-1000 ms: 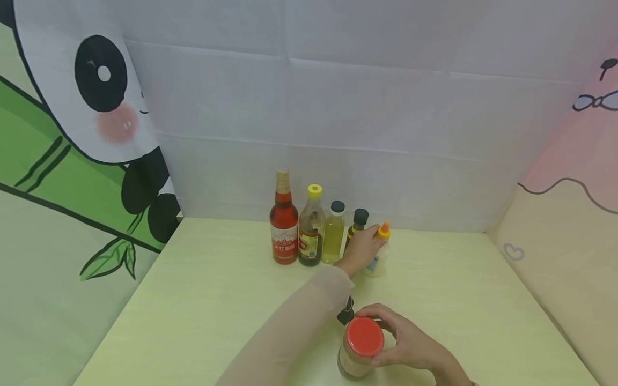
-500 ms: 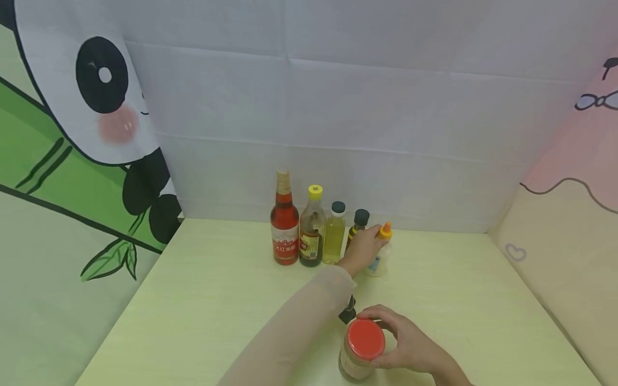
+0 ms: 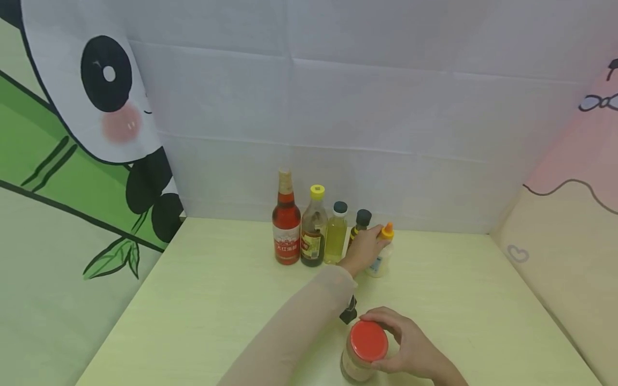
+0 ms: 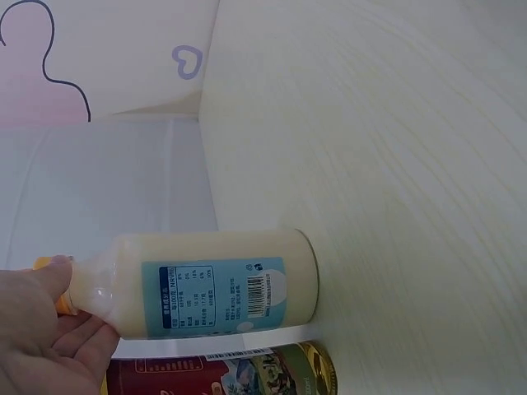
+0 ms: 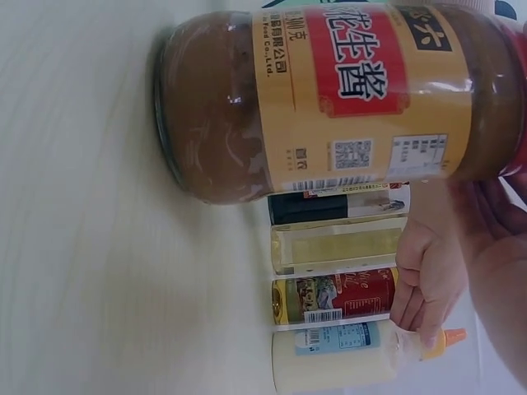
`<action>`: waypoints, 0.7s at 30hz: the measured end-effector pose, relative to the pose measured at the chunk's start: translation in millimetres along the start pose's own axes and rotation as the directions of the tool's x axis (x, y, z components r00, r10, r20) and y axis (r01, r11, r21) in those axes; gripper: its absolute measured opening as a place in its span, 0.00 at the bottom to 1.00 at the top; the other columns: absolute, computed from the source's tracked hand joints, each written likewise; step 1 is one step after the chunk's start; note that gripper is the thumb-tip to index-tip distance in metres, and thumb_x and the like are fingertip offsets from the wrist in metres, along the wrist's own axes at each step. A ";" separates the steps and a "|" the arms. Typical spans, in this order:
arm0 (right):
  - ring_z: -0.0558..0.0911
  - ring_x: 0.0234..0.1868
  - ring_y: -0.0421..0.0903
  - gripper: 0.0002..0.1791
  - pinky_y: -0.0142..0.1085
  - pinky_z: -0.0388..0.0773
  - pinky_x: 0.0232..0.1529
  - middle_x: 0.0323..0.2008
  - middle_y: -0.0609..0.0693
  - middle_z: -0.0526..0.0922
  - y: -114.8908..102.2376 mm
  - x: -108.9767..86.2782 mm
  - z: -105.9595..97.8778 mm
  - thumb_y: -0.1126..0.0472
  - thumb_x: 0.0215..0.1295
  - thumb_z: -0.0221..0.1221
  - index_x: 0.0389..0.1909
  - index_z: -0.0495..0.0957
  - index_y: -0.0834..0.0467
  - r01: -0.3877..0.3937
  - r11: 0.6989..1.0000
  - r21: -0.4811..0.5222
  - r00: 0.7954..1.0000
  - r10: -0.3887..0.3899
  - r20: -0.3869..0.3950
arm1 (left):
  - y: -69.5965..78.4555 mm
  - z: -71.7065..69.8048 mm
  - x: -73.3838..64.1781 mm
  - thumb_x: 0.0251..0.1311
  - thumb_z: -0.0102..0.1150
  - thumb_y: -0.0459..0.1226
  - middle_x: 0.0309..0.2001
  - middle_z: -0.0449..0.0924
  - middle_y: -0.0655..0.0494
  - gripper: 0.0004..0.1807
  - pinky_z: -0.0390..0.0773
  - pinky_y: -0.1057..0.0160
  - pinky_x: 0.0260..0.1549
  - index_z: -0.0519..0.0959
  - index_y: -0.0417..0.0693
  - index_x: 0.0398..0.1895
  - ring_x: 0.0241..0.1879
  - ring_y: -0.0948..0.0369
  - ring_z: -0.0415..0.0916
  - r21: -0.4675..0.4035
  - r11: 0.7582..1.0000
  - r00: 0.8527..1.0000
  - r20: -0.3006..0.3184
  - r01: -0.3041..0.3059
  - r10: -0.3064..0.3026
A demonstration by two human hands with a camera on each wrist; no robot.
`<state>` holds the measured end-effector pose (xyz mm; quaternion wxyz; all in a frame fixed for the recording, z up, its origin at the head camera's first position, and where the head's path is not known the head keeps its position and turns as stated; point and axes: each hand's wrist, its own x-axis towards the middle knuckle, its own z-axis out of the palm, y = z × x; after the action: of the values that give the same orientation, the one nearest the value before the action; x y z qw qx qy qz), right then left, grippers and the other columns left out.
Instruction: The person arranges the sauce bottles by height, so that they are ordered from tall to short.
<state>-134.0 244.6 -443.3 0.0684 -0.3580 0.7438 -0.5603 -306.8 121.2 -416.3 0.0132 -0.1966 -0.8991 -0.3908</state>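
Observation:
My left hand reaches to the back of the table and pinches a squeeze bottle just below its orange nozzle cap. Pale cream contents and a blue label show on this upright bottle. Close beside it stands an olive oil bottle with a dark cap, partly behind the left hand in the head view. Nearer the front, my right hand grips a peanut butter jar, thumb and fingers around its red lid. Brown paste fills the jar, whose base is at the tabletop.
Left of the olive oil, a red vinegar bottle, a dark sauce bottle with a yellow cap and a yellow oil bottle stand in a row. Behind them hangs a white cloth wall. A small black object shows beside the left forearm.

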 end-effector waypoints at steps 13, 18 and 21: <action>0.77 0.53 0.46 0.35 0.36 0.75 0.54 0.52 0.55 0.78 4.5 -2.1 -7.0 0.70 0.46 0.75 0.59 0.75 0.60 0.064 0.996 -0.060 0.994 -0.069 -0.081 | -2.9 5.6 1.0 0.69 0.55 0.45 0.51 0.81 0.58 0.20 0.75 0.66 0.50 0.74 0.49 0.60 0.48 0.66 0.77 0.009 1.000 1.000 -0.011 -0.007 0.007; 0.77 0.52 0.46 0.34 0.36 0.75 0.53 0.52 0.54 0.79 2.9 -2.1 -9.3 0.68 0.46 0.75 0.58 0.76 0.59 0.036 0.995 -0.088 0.993 -0.045 -0.109 | -3.7 5.7 1.9 0.69 0.55 0.46 0.51 0.81 0.59 0.21 0.75 0.67 0.49 0.74 0.49 0.61 0.48 0.67 0.77 0.014 1.000 1.000 -0.013 -0.003 0.003; 0.78 0.52 0.46 0.35 0.36 0.76 0.52 0.52 0.54 0.79 2.9 -1.2 -11.1 0.67 0.45 0.76 0.57 0.76 0.59 0.039 0.992 -0.116 0.990 -0.054 -0.129 | -4.5 5.0 1.9 0.69 0.55 0.46 0.51 0.81 0.58 0.21 0.76 0.67 0.48 0.74 0.48 0.61 0.47 0.67 0.77 0.013 1.000 1.000 -0.011 0.001 -0.001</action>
<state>-140.0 254.3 -442.1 -0.0142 -0.3408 0.7687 -0.5410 -309.6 122.6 -422.6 0.0193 -0.1939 -0.9017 -0.3860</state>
